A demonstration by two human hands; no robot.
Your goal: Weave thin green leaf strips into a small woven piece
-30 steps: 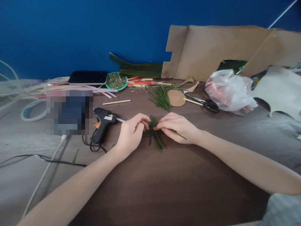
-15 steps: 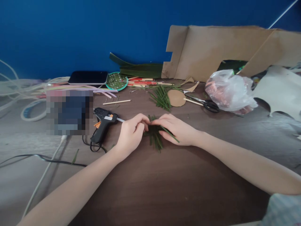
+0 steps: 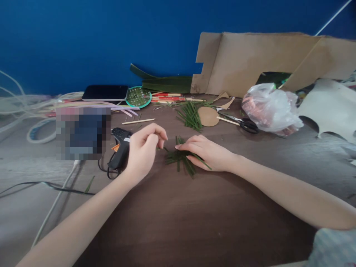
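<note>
Narrow green leaf strips [image 3: 178, 157] lie crossed over one another on the brown table. My right hand [image 3: 204, 152] is closed on them from the right, index fingertip pressed down on top and thumb low at the edge. One strip slants out across its fingers. Just left of the strips, my left hand [image 3: 144, 148] is raised with its fingers curled together. A sliver of green shows by its fingertips, but what they hold is too small to make out. Partly behind this hand lies a black glue gun [image 3: 119, 148].
A pile of cut leaf strips [image 3: 190, 116], a cardboard disc [image 3: 208, 116] and black scissors [image 3: 248, 125] lie beyond my hands. Further right sits a plastic bag [image 3: 274, 107]. A wooden stick [image 3: 138, 121] and phone [image 3: 105, 92] are back left; cables [image 3: 52, 187] cross the left side.
My left hand has moved left, away from the crossed strips, and now covers part of the glue gun. My right hand stays pressed on the strips, with more of their left ends showing.
</note>
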